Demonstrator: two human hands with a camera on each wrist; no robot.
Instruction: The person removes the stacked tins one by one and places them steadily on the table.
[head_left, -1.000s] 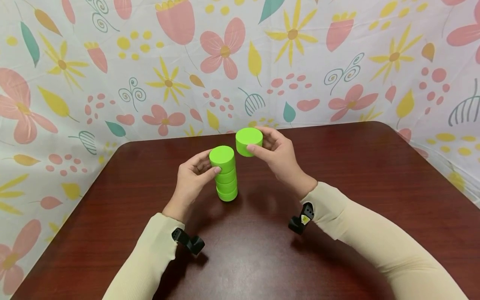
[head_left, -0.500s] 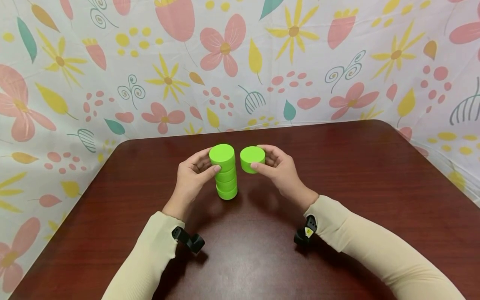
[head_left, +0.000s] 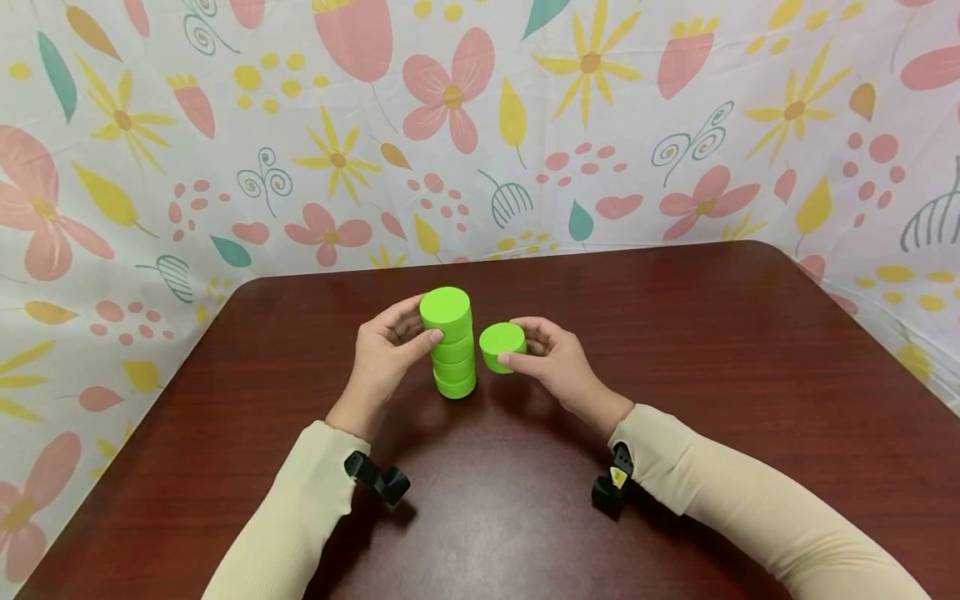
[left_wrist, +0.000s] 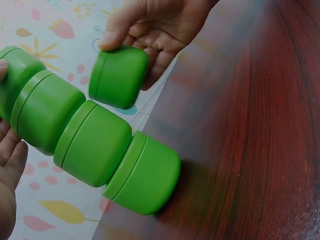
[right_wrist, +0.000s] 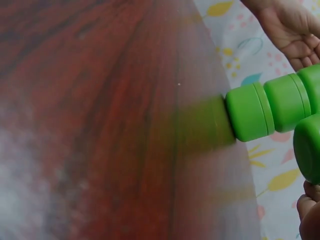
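Observation:
A column of several small round green lidded jars (head_left: 453, 362) stands on the dark table, the jars slightly out of line with one another. My left hand (head_left: 386, 350) holds the top jar (head_left: 447, 312) between thumb and fingers. To the right of the column, my right hand (head_left: 561, 362) grips a single matching green jar (head_left: 501, 343), raised off the table and lid up. The left wrist view shows this jar (left_wrist: 120, 77) beside the column, its lid seam visible. In the right wrist view the same jar (right_wrist: 309, 147) is cut off at the frame's edge.
The brown wood-grain table (head_left: 712, 333) reflects the light and the lowest jar. Behind it hangs a white cloth (head_left: 480, 108) printed with flowers and leaves. Both wrists carry black camera mounts (head_left: 377, 477) over cream sleeves (head_left: 697, 462).
The right hand has lowered its jar from above the column's top to beside its middle. The left hand has kept its hold on the top jar, and the column stands unmoved.

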